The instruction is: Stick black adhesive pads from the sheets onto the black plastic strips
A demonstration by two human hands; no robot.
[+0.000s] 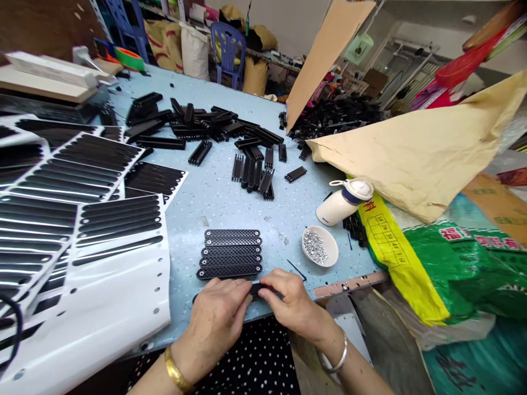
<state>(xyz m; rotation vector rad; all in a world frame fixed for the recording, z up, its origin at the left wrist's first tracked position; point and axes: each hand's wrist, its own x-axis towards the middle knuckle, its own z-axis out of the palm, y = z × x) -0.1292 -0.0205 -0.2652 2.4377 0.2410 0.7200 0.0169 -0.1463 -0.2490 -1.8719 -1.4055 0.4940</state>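
Observation:
My left hand (220, 308) is closed over a black strip (257, 291) at the table's front edge, covering most of its left part. The thumb and fingers of my right hand (288, 299) pinch the same strip near its right end. Just beyond my hands, several black textured strips (231, 258) lie side by side in a stack of rows, with small silver rings at their ends. To the right, a white bowl (331, 249) holds many small silver metal pieces (315, 247). A thin dark stick (296, 270) lies between the bowl and my right hand.
White sheets (123, 285) with black strips cover the left side. Loose black parts (197, 123) are scattered across the back of the blue table (189, 203). A cream bottle (335, 207) lies tilted beyond the bowl. Brown paper (411, 153) and green-yellow sacks (432, 274) are at the right.

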